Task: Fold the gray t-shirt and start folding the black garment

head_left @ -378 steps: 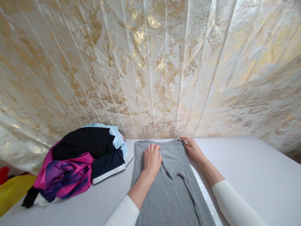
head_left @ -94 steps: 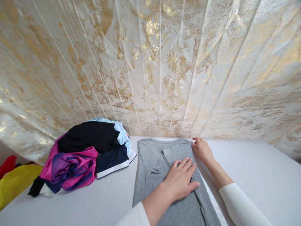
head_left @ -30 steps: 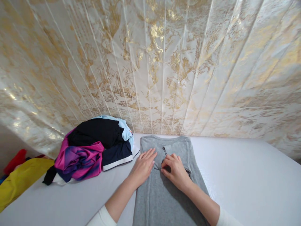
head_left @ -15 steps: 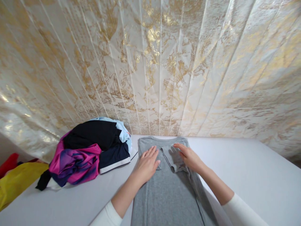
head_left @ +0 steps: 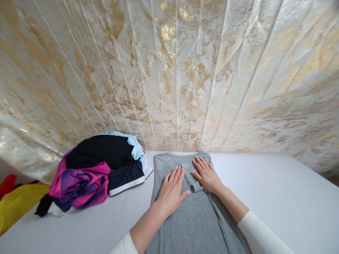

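Note:
A grey shirt (head_left: 190, 218) lies on the white table with its neckline at the far edge and its sides folded inward. Its two sleeve ends meet near the upper middle, where a dark-edged opening shows. My left hand (head_left: 172, 190) rests palm down on the left part of the shirt, fingers stretched out. Across from it, my right hand (head_left: 207, 175) lies flat on the folded right sleeve, fingers a little spread. Neither hand grips any cloth. The shirt's lower end runs out of view at the bottom.
A heap of clothes (head_left: 99, 151), black, navy, pink-purple and light blue, sits on the table (head_left: 278, 197) to the left. Yellow cloth (head_left: 23, 203) and red cloth (head_left: 7, 184) lie at the far left. A gold-patterned curtain (head_left: 169, 77) hangs behind the table.
My right hand has come down from just above the right sleeve and now presses flat on it. My left hand has shifted slightly right and nearer to me across the shirt.

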Available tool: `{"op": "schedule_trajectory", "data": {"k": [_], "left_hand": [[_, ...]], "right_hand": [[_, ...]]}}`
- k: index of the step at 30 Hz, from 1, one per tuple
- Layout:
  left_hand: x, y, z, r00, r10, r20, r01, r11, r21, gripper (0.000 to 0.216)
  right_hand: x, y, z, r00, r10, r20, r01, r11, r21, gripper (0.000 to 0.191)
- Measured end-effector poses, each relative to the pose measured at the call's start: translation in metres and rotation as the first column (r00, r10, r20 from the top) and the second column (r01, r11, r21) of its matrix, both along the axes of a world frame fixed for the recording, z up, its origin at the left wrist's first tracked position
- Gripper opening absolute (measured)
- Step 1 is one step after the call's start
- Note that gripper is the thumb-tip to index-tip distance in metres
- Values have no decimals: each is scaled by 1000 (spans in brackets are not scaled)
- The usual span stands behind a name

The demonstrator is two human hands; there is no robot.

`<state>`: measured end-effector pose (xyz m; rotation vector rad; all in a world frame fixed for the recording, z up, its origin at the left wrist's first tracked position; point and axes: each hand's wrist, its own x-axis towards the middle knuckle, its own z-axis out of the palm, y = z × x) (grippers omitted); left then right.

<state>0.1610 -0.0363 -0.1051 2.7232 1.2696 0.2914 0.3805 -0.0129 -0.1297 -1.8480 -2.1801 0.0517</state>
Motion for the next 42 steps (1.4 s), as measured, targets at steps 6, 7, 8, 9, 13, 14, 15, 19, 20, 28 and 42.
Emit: {"op": "schedule_trajectory", "data": {"k": [6, 7, 8, 9, 13, 14, 15, 19, 20, 28, 42], "left_hand": [[20, -21, 8, 978, -197, 70, 193, 979, 61, 59], [27, -22, 12, 974, -211, 80, 206, 976, 74, 52], [36, -21, 16, 972, -220, 86, 213, 974, 83, 44], [44, -19, 20, 971, -222, 85, 214, 973, 90, 34], [72, -11, 30, 977, -210, 15, 207, 971, 116, 13], [76, -10, 30, 980, -201, 7, 199, 973, 119, 11], [78, -9, 30, 982, -187, 14, 184, 976, 115, 10], [76, -9, 23, 987, -108, 116, 100, 992, 77, 6], [75, -9, 21, 985, -100, 141, 90, 993, 73, 6], [76, -20, 20, 979, -175, 104, 170, 984, 58, 11], [60, -41, 22, 970, -136, 200, 148, 988, -45, 32]], "right_hand": [[15, -8, 5, 858, 14, -513, 57, 991, 123, 46], [17, -11, 7, 825, 8, -566, 80, 988, 131, 43], [19, -15, 9, 803, 2, -596, 97, 986, 134, 40], [20, -19, 12, 793, -5, -609, 109, 985, 134, 37], [21, -40, 27, 798, -54, -601, 95, 995, 37, 30], [22, -46, 30, 791, -82, -607, 79, 996, -32, 28], [22, -52, 33, 779, -119, -616, 58, 991, -119, 27], [22, -68, 39, 717, -270, -642, -26, 911, -412, 27], [22, -69, 39, 712, -283, -643, -37, 899, -436, 27], [30, -69, 54, 829, -226, -511, -12, 907, -420, 25], [25, -72, 70, 825, -203, -528, -43, 908, -417, 24]]}}
